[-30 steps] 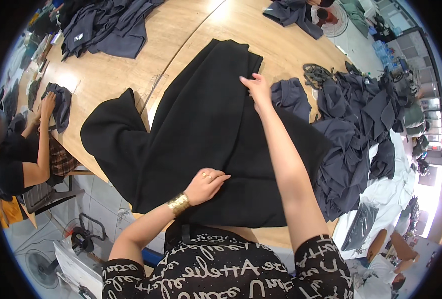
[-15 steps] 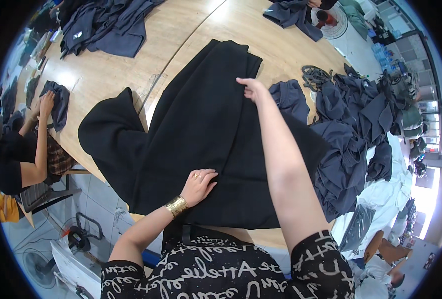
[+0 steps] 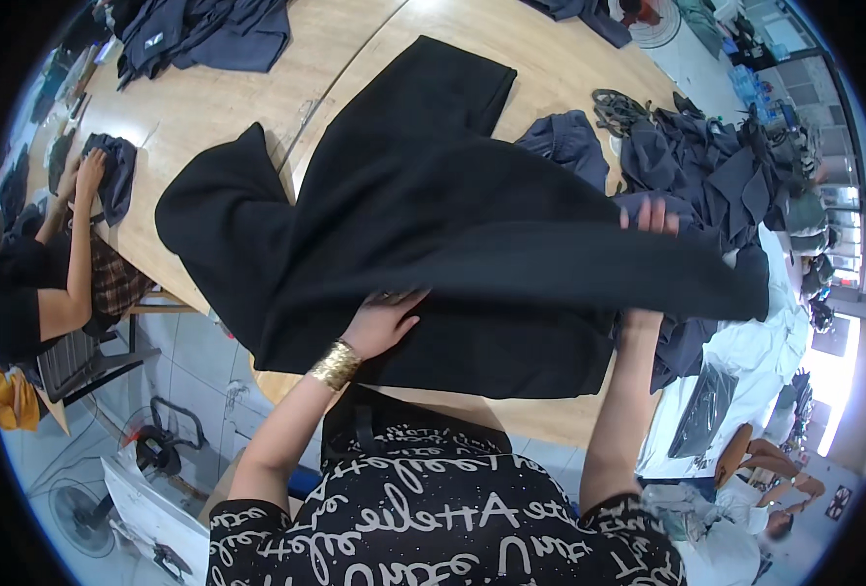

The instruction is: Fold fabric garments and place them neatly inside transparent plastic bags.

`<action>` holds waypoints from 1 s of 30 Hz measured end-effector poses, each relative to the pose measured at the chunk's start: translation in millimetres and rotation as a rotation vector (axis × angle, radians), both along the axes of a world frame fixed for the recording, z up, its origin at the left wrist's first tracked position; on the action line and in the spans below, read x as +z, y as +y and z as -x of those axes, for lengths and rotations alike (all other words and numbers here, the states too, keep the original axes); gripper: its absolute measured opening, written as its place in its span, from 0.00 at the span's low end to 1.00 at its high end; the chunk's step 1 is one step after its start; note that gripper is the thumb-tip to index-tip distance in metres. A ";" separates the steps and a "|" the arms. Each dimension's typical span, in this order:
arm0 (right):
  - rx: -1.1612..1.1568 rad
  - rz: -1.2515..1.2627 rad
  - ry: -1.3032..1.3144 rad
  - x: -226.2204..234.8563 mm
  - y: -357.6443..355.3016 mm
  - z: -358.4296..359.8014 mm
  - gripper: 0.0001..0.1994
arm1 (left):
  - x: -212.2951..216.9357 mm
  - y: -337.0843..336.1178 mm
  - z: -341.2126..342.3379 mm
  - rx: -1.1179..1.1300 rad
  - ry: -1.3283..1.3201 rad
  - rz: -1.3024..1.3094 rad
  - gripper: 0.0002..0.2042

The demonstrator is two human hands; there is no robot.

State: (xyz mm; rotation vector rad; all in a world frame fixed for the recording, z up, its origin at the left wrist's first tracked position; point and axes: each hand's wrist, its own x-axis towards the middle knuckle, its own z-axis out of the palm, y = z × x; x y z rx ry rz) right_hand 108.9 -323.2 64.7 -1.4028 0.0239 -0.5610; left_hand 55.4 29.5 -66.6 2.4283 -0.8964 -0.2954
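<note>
A large black garment (image 3: 394, 186) lies spread on the wooden table in front of me, with a rounded, hood-like part at its left. My right hand (image 3: 651, 216) is closed round a long flap of it, lifted at the right. The flap passes across my palm, so only fingertips and wrist show. Its loose end hangs out to the right, above dark grey clothes. My left hand (image 3: 382, 324), with a gold bracelet at the wrist, rests on the garment near the front edge. Thumb and fingers are apart there, the fingers partly covered by the blurred flap.
Dark grey garments (image 3: 706, 176) are heaped at the right, and another pile (image 3: 208, 34) lies at the far left. At the left a co-worker's hands (image 3: 89, 176) touch a dark cloth. A floor fan (image 3: 81, 513) stands at the lower left.
My right hand has moved right and nearer, drawing the black flap with it. The garment's far end now shows a squared edge. My left hand has shifted slightly left and the flap partly covers it.
</note>
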 end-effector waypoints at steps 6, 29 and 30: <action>0.156 -0.815 0.513 -103.9 -33.9 231.0 0.20 | -16.7 110.2 64.2 0.322 1.125 0.506 0.27; -0.248 0.413 0.818 -54.8 69.0 178.3 0.21 | 61.8 204.7 72.8 0.535 1.354 0.471 0.19; -0.155 0.244 0.849 -59.8 111.8 166.4 0.22 | 54.9 213.0 71.1 0.480 1.191 0.627 0.24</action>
